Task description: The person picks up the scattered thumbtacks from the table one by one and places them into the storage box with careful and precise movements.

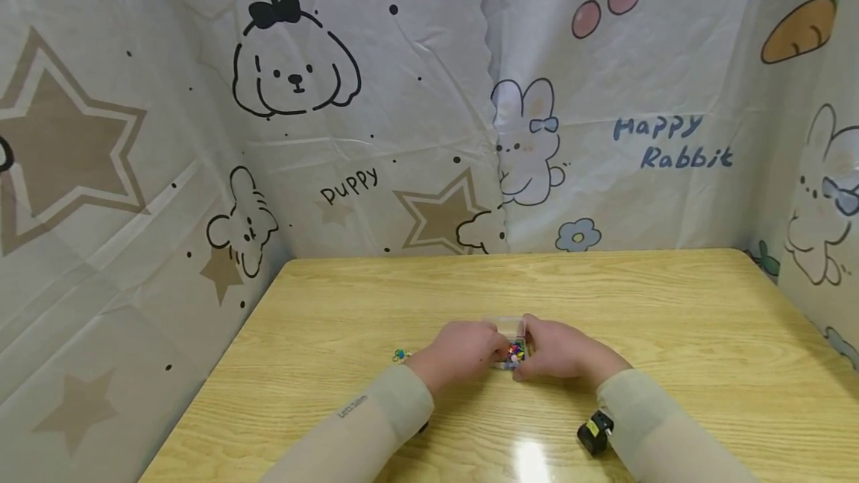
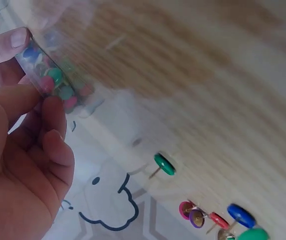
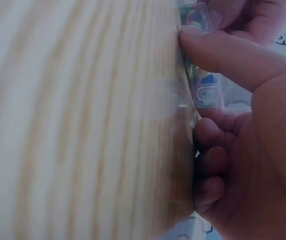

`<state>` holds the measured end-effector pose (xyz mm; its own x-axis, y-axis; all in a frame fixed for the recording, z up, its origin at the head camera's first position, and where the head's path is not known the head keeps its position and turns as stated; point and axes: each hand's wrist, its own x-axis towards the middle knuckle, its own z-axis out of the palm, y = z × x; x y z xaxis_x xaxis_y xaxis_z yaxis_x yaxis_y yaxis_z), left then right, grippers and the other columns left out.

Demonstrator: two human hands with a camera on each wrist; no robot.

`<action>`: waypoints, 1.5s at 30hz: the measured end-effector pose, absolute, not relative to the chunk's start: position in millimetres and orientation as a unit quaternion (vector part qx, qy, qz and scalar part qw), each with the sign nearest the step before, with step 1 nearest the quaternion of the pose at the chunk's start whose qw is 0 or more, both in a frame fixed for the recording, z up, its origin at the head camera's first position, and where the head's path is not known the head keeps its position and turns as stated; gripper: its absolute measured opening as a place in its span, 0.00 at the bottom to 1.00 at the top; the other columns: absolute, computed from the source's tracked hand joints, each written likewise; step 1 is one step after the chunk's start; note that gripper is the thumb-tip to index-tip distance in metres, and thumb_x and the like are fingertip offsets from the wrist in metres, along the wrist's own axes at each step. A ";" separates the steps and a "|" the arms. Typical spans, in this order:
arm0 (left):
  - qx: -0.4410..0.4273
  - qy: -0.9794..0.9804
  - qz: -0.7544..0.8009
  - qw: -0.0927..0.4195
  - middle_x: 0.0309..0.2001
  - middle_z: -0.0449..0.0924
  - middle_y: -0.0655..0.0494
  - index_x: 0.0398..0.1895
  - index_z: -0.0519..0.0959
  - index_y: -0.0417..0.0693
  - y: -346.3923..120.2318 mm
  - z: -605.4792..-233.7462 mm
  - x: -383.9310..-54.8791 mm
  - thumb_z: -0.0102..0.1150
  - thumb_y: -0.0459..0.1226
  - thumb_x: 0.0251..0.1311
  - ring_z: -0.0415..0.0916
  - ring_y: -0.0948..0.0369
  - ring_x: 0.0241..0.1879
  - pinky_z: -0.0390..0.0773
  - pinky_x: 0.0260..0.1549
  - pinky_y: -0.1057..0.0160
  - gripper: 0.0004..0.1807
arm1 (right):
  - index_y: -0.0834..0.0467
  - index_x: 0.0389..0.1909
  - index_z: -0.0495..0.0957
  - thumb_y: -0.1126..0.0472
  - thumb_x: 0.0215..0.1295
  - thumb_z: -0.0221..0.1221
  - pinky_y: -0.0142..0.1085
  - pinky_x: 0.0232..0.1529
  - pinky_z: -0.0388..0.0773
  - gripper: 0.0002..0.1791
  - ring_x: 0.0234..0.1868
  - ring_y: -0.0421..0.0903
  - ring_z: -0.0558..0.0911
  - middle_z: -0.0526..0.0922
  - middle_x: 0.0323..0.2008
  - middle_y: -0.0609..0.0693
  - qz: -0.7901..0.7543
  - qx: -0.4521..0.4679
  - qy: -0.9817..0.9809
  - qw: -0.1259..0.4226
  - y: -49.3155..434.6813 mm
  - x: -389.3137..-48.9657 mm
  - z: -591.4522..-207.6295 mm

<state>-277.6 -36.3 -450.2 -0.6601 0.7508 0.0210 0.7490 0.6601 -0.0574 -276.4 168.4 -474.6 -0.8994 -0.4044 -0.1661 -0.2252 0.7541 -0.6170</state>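
Note:
A small clear plastic box (image 1: 505, 366) with an upright lid stands on the table, holding colourful thumbtacks (image 1: 515, 352). My right hand (image 1: 553, 347) grips the box from its right side, the thumb along the front wall in the right wrist view. From the left, my left hand (image 1: 463, 349) reaches to the box with curled fingers, its fingertips over the tacks. I cannot tell whether those fingertips pinch a tack. In the left wrist view, a green thumbtack (image 2: 164, 164) lies loose on the table, apart from a small cluster with a blue thumbtack (image 2: 241, 215).
The loose cluster of tacks (image 1: 401, 355) lies left of my left hand, partly behind the wrist. A wood-grain table (image 1: 335, 289) spreads around, with a printed curtain (image 1: 416, 118) along its back and sides. A black wrist camera (image 1: 593, 432) sits at the right sleeve.

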 end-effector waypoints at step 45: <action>-0.292 -0.951 -0.047 -0.090 0.24 0.74 0.68 0.26 0.79 0.57 -140.4 -433.4 -299.0 0.66 0.36 0.64 0.70 0.65 0.26 0.74 0.31 0.61 0.09 | 0.53 0.48 0.71 0.47 0.46 0.77 0.46 0.46 0.74 0.32 0.38 0.45 0.75 0.78 0.38 0.46 -0.294 -0.149 0.931 0.155 163.7 -275.9 -471.8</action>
<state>-299.0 -140.4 -433.4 -0.8132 0.5640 -0.1433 0.5471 0.8249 0.1422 -275.9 163.7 -471.8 -0.9078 -0.3678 -0.2016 -0.1857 0.7834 -0.5931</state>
